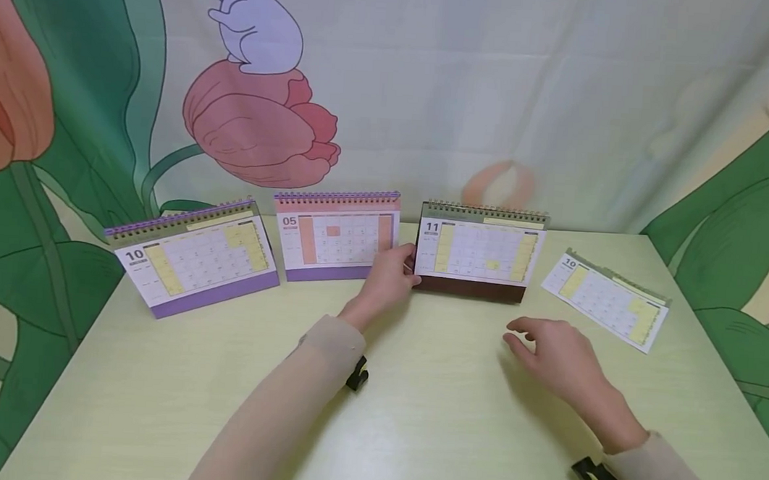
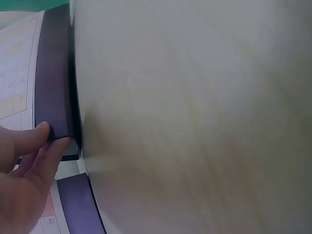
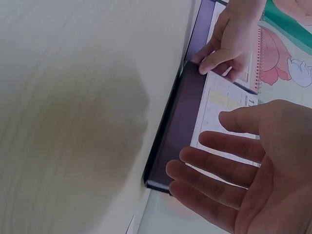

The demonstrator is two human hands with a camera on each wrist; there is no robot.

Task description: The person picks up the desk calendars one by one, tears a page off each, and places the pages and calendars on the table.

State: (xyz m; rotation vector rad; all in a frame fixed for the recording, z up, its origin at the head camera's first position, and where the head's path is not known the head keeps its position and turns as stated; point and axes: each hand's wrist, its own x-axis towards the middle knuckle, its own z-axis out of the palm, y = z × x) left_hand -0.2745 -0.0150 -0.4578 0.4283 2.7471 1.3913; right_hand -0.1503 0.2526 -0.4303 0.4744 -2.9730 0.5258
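A desk calendar with a dark brown base (image 1: 475, 252) stands at the middle right of the table, turned to page 11. My left hand (image 1: 385, 278) pinches its lower left corner between thumb and fingers, as the left wrist view shows close up. My right hand (image 1: 564, 362) hovers over the table in front of that calendar's right side, holding nothing; its fingers (image 3: 214, 163) are spread and loosely bent in the right wrist view. Just left of my left hand stands a pink calendar with a purple base (image 1: 342, 238), showing page 05.
Another purple-based calendar (image 1: 194, 252), on page 10, stands angled at the far left. A loose calendar page (image 1: 606, 299) marked 10 lies flat on the right. Behind the pale table (image 1: 427, 416) hangs a printed curtain (image 1: 392, 88).
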